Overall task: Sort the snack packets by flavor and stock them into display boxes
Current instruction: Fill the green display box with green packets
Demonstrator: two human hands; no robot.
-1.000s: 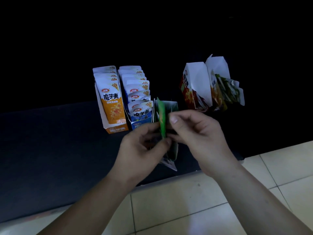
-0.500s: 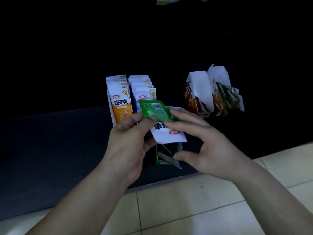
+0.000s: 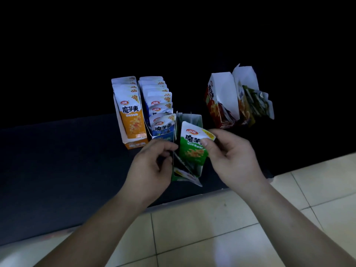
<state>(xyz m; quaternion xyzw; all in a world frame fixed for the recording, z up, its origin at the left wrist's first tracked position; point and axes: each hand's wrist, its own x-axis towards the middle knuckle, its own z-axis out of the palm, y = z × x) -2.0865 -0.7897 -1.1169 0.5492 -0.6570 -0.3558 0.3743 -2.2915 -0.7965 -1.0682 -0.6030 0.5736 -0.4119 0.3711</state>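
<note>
Two boxes stand stocked: the orange box [image 3: 128,116] and the blue box [image 3: 159,114] beside it. Your right hand [image 3: 233,157] pinches a green packet [image 3: 192,151] over the green box [image 3: 195,120], whose left wall your left hand [image 3: 152,166] grips. It looks barely filled; the two far boxes [image 3: 221,97] hold jumbled packets, probably left to sort.

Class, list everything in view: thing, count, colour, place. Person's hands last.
orange display box: one, orange, leftmost.
blue display box: one, blue, beside it.
green display box: one, green, between hands.
green packet: one, green, over green display box.
red box: one, red, right, open.
end box: one, white, rightmost, mixed packets.
mat: one, dark, under boxes.
floor: one, pale tiles, nearest.
left hand: one, grips green display box.
right hand: one, pinches green packet.
</note>
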